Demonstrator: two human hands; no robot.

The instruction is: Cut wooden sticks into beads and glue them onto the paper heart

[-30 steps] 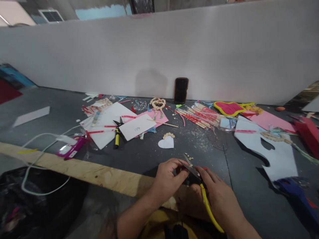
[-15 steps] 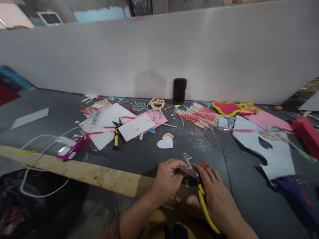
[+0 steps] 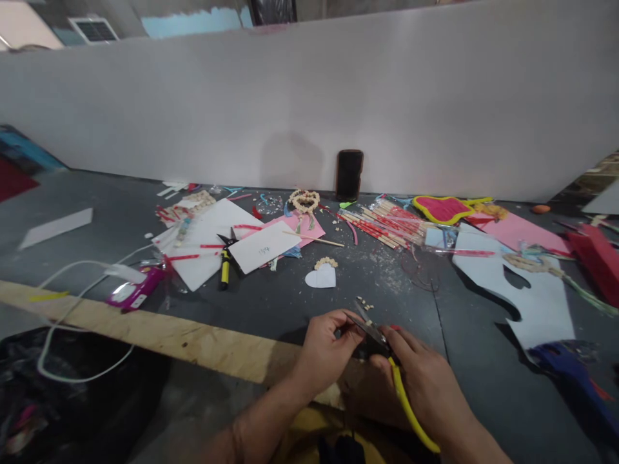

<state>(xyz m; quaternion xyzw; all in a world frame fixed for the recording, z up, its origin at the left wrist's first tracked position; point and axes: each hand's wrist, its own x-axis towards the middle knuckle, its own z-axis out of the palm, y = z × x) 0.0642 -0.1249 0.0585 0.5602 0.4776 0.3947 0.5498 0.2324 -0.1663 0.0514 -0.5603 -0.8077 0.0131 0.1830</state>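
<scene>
- Dark grey tabletop (image 3: 290, 303) is stretching below a pale wall, with a white paper heart (image 3: 321, 278) lying mid-table.
- Left hand (image 3: 325, 348) is pinching something tiny, too small to tell, at the blades.
- Right hand (image 3: 428, 386) is gripping the yellow-handled snips (image 3: 387, 354) closed, near the table's front edge.

Two snips (image 3: 372, 332), one phone (image 3: 349, 174)

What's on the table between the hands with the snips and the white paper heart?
Head view: a few small cut wood bits near the snips; otherwise bare dark table up to the paper heart.
</scene>
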